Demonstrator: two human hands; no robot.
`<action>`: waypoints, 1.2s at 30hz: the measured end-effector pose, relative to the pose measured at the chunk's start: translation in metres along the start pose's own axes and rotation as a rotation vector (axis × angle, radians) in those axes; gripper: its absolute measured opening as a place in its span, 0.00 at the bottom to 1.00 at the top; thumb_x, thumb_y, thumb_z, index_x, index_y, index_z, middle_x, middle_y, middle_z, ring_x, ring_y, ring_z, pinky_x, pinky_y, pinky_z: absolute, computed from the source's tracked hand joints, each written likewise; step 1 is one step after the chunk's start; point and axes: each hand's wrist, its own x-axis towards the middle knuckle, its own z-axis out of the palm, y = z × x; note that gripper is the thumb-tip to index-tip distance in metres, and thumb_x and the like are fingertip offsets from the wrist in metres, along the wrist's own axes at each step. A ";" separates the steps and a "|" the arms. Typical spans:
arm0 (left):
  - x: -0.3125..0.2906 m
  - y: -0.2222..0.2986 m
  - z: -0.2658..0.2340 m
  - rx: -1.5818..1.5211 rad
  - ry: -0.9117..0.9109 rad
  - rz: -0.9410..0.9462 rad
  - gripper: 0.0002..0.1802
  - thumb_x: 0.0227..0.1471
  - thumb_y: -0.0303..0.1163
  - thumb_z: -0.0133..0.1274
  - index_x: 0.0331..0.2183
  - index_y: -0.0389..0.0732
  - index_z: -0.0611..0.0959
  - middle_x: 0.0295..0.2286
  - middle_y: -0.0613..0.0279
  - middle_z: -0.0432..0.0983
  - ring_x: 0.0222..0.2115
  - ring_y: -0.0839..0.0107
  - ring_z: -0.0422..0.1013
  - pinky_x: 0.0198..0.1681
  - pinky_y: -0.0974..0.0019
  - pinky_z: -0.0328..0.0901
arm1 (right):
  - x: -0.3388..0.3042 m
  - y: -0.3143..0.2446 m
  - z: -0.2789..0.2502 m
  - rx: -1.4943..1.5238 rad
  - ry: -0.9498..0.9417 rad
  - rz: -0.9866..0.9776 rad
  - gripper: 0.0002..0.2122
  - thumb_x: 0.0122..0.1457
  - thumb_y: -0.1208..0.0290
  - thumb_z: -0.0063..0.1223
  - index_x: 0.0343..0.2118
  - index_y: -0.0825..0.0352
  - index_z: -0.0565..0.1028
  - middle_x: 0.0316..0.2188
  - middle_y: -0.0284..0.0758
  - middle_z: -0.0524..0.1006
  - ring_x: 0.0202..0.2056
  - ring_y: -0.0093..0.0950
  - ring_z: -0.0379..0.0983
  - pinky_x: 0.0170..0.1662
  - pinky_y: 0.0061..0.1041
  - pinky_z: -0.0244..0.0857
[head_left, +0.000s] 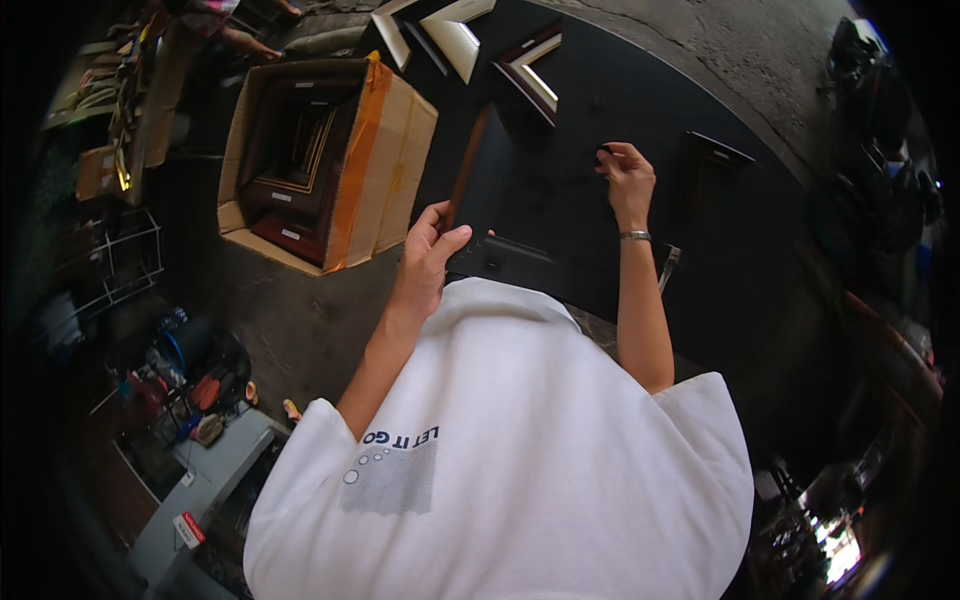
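My left hand (pixel 432 252) is closed on the near end of a flat, dark frame-like piece with a brown edge (pixel 472 160). Its thumb lies on top of the piece, whose full outline blends into the black table. Further right, the fingertips of my right hand (pixel 628 185) are pinched together over the table, with a small dark thing (pixel 604 150) at them that is too small to name. The right hand is apart from the framed piece. Between my hands and close to my shirt lies a black bar-shaped part (pixel 518 248).
Left of the black table (pixel 600 235) stands a cardboard box (pixel 385 170) holding nested dark picture frames (pixel 285 205). Frame corner samples (pixel 535 72) lie at the far edge. A dark moulding strip (pixel 722 148) is at right, a metal-ended tool (pixel 669 268) beside my right forearm. Someone's leg (pixel 250 44) shows far left.
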 end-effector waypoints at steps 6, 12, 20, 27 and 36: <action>0.014 -0.001 -0.008 -0.025 -0.079 -0.109 0.23 0.58 0.27 0.58 0.53 0.31 0.72 0.42 0.55 0.78 0.43 0.72 0.76 0.51 0.69 0.70 | 0.000 0.058 -0.009 -0.061 0.018 0.082 0.08 0.60 0.74 0.64 0.40 0.68 0.84 0.28 0.33 0.84 0.31 0.18 0.80 0.33 0.17 0.69; 0.014 -0.003 -0.024 0.029 -0.117 -0.096 0.24 0.60 0.30 0.59 0.54 0.31 0.75 0.42 0.59 0.78 0.42 0.75 0.76 0.49 0.71 0.70 | -0.057 -0.013 -0.016 0.289 -0.041 0.027 0.07 0.60 0.78 0.62 0.41 0.69 0.84 0.29 0.33 0.84 0.32 0.18 0.79 0.33 0.16 0.69; 0.000 0.014 0.001 0.174 -0.138 0.054 0.27 0.61 0.33 0.60 0.57 0.30 0.74 0.46 0.62 0.77 0.46 0.80 0.71 0.53 0.75 0.64 | -0.159 -0.165 0.041 -0.196 -0.064 -0.480 0.11 0.60 0.84 0.58 0.45 0.67 0.82 0.33 0.37 0.80 0.35 0.26 0.81 0.35 0.20 0.72; -0.001 0.017 -0.002 0.206 -0.145 0.061 0.26 0.60 0.38 0.63 0.53 0.32 0.77 0.36 0.67 0.76 0.37 0.82 0.69 0.42 0.76 0.65 | -0.168 -0.155 0.040 0.097 -0.238 -0.186 0.08 0.59 0.82 0.62 0.41 0.69 0.79 0.28 0.33 0.80 0.29 0.21 0.80 0.32 0.19 0.74; -0.007 0.030 0.002 0.399 -0.135 0.063 0.22 0.57 0.34 0.65 0.48 0.33 0.79 0.35 0.68 0.77 0.37 0.82 0.70 0.42 0.75 0.66 | -0.169 -0.171 0.035 -0.156 -0.342 -0.149 0.09 0.58 0.80 0.63 0.38 0.71 0.73 0.26 0.36 0.79 0.25 0.24 0.80 0.29 0.21 0.74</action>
